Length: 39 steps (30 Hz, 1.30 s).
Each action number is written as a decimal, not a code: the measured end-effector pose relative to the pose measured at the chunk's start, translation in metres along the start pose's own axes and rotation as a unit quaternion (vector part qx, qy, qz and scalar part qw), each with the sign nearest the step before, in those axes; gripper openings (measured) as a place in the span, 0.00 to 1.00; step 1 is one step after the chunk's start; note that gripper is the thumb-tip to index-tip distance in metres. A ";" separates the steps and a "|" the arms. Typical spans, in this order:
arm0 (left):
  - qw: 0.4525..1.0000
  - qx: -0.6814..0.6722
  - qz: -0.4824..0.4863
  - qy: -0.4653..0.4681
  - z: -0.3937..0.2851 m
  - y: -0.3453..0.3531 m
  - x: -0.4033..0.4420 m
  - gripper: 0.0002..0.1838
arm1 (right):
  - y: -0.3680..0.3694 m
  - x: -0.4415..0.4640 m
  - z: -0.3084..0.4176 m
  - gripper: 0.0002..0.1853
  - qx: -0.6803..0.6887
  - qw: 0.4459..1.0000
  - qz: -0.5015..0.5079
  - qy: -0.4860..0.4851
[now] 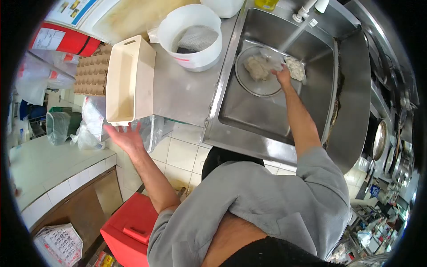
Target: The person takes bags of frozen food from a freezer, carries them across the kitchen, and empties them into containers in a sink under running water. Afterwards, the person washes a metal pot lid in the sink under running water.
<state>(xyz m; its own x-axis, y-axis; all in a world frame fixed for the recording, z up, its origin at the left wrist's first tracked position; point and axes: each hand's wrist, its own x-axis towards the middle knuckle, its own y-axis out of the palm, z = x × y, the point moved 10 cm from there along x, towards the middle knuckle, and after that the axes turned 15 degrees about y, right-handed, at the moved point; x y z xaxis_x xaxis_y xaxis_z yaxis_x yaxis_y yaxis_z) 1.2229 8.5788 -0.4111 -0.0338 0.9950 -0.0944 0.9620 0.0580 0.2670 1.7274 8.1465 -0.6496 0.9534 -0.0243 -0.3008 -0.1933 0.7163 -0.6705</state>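
In the sink [249, 107], my right hand [281, 76] reaches in at the right rim of a round strainer [255, 93]. Its fingers look spread, close to clear plastic [272, 57] and a pale, lumpy mass [295, 69]. Another pale clump [257, 67] lies inside the strainer. Water runs from the faucet [304, 13] beside them. My left hand [127, 139], fingers apart and palm up, is at the near end of a long cream bin [146, 84]. I cannot tell whether its fingertips touch the bin.
A white bucket [195, 62] with grey mesh inside stands on the steel counter [182, 95]. Stacked egg trays [92, 71] sit left of the bin. A red box [131, 224] is on my left, near a tiled ledge [58, 164]. Pans [380, 139] hang at the right.
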 end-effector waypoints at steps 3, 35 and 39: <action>0.992 0.072 0.091 -0.039 0.022 0.025 0.008 0.41 | -0.004 0.036 0.026 0.46 -0.187 0.979 -0.076 0.008; 0.843 0.150 0.516 -0.022 0.148 0.200 -0.257 0.24 | -0.276 -0.097 0.075 0.10 0.393 0.918 0.040 -0.026; 0.863 0.183 0.459 -0.107 0.205 0.211 -0.269 0.20 | -0.301 -0.135 0.092 0.11 0.423 0.903 -0.036 -0.060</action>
<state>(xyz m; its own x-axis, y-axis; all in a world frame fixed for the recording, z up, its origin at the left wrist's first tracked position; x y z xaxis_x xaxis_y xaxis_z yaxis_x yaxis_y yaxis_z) 1.4903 8.3067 -0.5266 0.8012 0.5678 -0.1890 0.5793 -0.8151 0.0071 1.6777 7.9987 -0.3449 0.9845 -0.0518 -0.1676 0.0674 0.9938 0.0882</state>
